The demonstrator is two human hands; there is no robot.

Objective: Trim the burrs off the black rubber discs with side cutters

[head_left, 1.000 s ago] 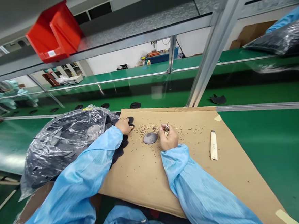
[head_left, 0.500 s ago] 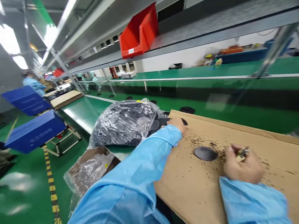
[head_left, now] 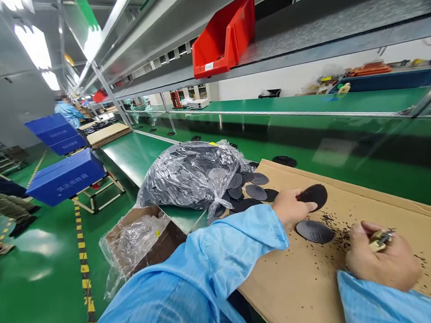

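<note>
My left hand (head_left: 290, 207) grips a black disc (head_left: 315, 197) by its near edge, raised over the cardboard sheet (head_left: 283, 280). Just below it, a second dark disc (head_left: 315, 232) with a small square mark lies flat on the cardboard. To the right, my right hand (head_left: 382, 258) is closed around a small yellowish tool with metal parts (head_left: 382, 239). Tiny dark scraps (head_left: 341, 236) are scattered between the hands. Several loose discs (head_left: 256, 192) lie left of the cardboard, beside a clear plastic bag (head_left: 187, 176) full of discs.
An open carton (head_left: 143, 243) with crumpled plastic stands at the bench's left edge. A red bin (head_left: 224, 38) sits on the shelf overhead. Blue crates (head_left: 67, 177) are beyond the carton. A person in blue (head_left: 68, 112) is far left; another person's legs (head_left: 7, 200) show below.
My left hand has come right from the loose discs, carrying a black disc over the cardboard. My right hand still holds the small tool. The camera view has shifted, uncovering more loose discs.
</note>
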